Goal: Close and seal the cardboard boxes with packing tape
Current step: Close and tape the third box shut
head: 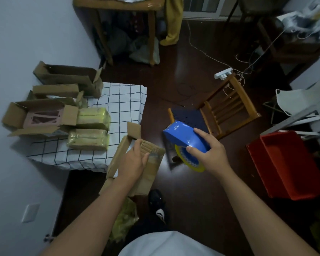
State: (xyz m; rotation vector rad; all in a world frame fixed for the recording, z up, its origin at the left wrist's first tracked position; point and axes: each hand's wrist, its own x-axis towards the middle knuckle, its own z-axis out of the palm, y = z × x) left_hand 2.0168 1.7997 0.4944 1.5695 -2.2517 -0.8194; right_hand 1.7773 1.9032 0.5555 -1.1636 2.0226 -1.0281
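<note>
My left hand (135, 159) grips a long cardboard box (150, 172) held in the air off the table's front right corner, with one end flap (134, 130) standing open. My right hand (210, 152) holds a blue tape dispenser (183, 135) with a yellow-edged roll of tape (190, 164), just right of the box and apart from it. On the checked tablecloth (118, 100) lie two boxes wrapped in yellowish tape (92, 118) (88, 139) and an open box (41, 117) with a pink item inside.
More open cardboard boxes (67, 78) are stacked at the table's back left by the wall. A wooden chair (227, 106) stands to the right, a red crate (286, 163) farther right, and cables with a power strip (223, 72) lie on the dark floor.
</note>
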